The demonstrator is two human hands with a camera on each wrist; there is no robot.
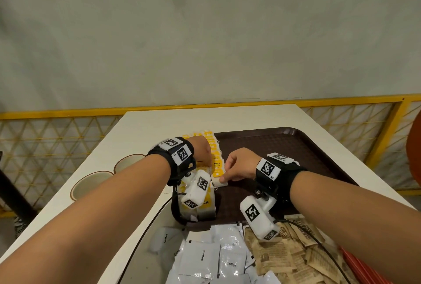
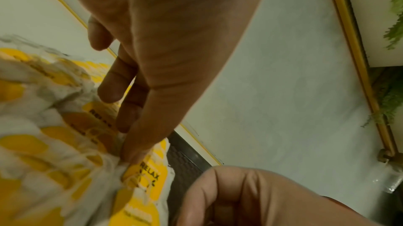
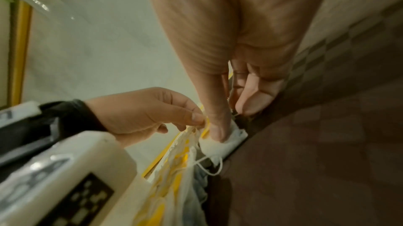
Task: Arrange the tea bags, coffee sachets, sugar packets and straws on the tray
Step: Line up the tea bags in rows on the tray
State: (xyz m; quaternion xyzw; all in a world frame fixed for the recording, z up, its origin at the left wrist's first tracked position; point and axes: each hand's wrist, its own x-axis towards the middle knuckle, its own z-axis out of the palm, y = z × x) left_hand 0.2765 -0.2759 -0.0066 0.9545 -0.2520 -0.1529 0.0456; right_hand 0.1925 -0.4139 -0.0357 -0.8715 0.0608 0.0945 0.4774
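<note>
At the tray's [image 1: 284, 144] left edge, head view: tea bags [image 1: 213, 147] lie in an overlapping row; the right hand [image 1: 239, 165] pinches the nearest bag, the left hand [image 1: 202, 152] pinches its neighbour; fingertips hidden. Left wrist: left fingers [image 2: 133, 150] nip tangled strings; print blurred. Right wrist: thumb [image 3: 218, 126] presses a white pouch. Judged light, limp, tearable, strings snagging; hold each by its paper edge. Coffee sachets [image 1: 205, 258] and sugar packets [image 1: 284, 254] wait on the counter [image 1: 145, 128]; straws barely visible
</note>
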